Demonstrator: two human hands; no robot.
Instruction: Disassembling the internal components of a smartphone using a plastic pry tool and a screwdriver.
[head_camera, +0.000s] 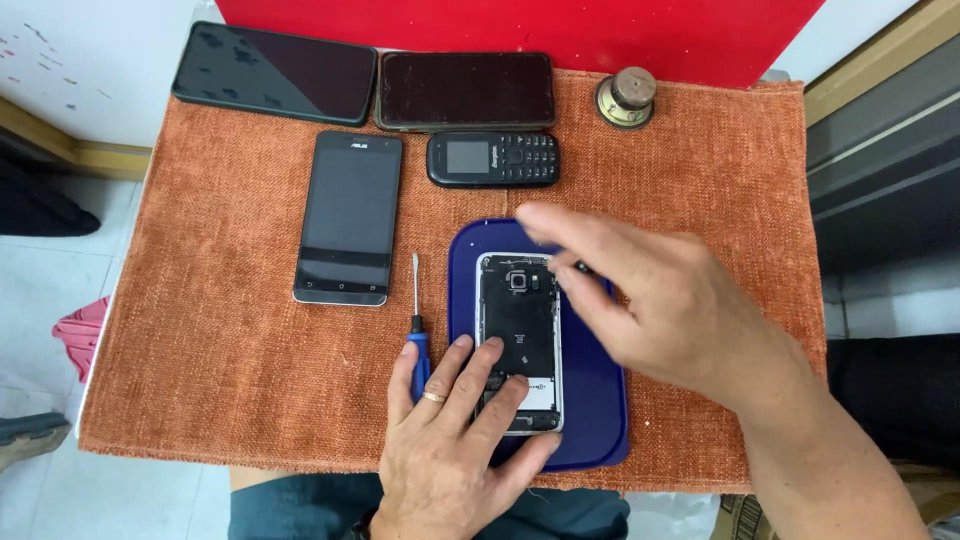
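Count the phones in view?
5. Two black smartphones at the back, one smartphone and a keypad phone mid-mat, one opened phone under the left hand.

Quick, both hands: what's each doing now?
Left hand: open, fingers pressing the opened black smartphone.
Right hand: pinching a small dark tool, blurred.

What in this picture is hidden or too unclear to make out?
All in the head view:
- Lower end of the opened phone: covered by the left hand.
- Thin dark item at the right hand: motion-blurred, so its kind and the grip are unclear.
- Blue tray: right part hidden under the right hand.
- Blue-handled screwdriver: handle end under left fingers.
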